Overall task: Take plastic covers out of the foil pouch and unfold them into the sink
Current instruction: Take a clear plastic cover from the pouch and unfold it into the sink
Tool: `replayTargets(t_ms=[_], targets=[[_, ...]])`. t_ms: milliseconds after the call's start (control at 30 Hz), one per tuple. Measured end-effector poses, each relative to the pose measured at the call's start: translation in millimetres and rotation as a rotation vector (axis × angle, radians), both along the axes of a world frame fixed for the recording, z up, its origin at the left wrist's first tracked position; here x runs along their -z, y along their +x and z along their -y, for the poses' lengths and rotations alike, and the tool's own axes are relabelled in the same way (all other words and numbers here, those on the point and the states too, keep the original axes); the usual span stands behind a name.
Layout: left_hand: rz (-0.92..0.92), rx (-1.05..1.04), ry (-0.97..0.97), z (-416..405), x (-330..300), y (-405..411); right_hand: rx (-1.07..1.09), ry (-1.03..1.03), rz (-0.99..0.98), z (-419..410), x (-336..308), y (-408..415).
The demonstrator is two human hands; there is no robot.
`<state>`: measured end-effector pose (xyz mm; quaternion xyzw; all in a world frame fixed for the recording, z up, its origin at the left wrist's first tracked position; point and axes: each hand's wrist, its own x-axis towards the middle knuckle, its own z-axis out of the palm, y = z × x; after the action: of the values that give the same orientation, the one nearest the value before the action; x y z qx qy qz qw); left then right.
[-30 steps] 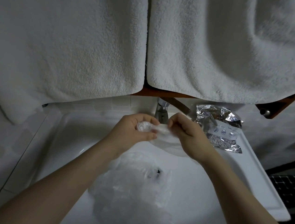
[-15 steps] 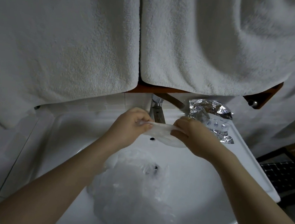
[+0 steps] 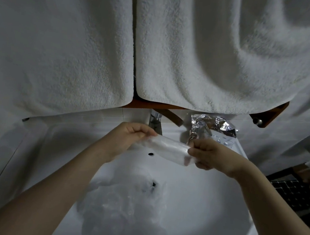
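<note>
A clear plastic cover (image 3: 168,148) is stretched flat between my two hands above the back of the white sink (image 3: 208,206). My left hand (image 3: 128,139) pinches its left end, and my right hand (image 3: 209,154) pinches its right end. A heap of unfolded clear plastic covers (image 3: 123,208) lies in the sink bowl, partly over the drain. The crumpled silver foil pouch (image 3: 211,128) rests on the sink's back right rim, just behind my right hand.
A chrome tap (image 3: 155,123) stands at the back of the sink between my hands. Two large white towels (image 3: 193,55) hang from a wooden rail above it. Dark mosaic floor tiles (image 3: 297,193) show at the right.
My hands have moved apart, and the bunched plastic cover has been drawn out into a long flat strip. The view has shifted slightly.
</note>
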<state>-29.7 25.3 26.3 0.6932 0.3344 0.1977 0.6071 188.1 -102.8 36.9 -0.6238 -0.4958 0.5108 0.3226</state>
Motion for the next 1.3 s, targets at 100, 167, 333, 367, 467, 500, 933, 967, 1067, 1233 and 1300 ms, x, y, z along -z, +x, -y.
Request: replayTargets(t_ms=[100,167,333,367,467,500,933,967,1067,1233,1300], targets=[[-0.051,-0.069,0.004,3.6,3.6,5.8,-0.001,0.049,0.152,-0.4,3.9,6.1],[-0.058,-0.157,0.016,7.5,5.2,12.8,-0.017,0.109,0.28,-1.6,7.7,5.7],[-0.029,-0.281,0.053,12.1,11.5,28.4,0.09,0.192,0.1,-2.2,19.0,0.7],[-0.026,-0.282,0.039,13.1,12.0,30.2,0.131,0.206,0.034,-1.9,18.8,0.8],[0.017,-0.25,0.001,18.5,10.9,35.1,0.272,0.202,-0.068,-1.2,15.9,1.8],[0.046,-0.238,-0.013,20.6,10.9,36.9,0.32,0.193,-0.071,-1.2,15.8,2.3],[-0.042,-0.161,0.403,37.7,12.0,68.1,0.261,0.286,0.296,9.7,-1.2,23.4],[-0.047,-0.151,0.423,37.0,11.3,68.2,0.245,0.288,0.326,10.3,-3.3,24.1],[-0.075,-0.103,0.492,34.0,7.4,69.1,0.227,0.349,0.438,11.1,-5.2,28.1],[-0.119,-0.008,0.408,23.4,-2.4,60.7,0.189,0.384,0.467,13.5,-2.8,35.4],[-0.054,-0.047,0.223,21.8,-10.0,56.7,0.125,0.337,0.382,17.0,-5.9,33.2]])
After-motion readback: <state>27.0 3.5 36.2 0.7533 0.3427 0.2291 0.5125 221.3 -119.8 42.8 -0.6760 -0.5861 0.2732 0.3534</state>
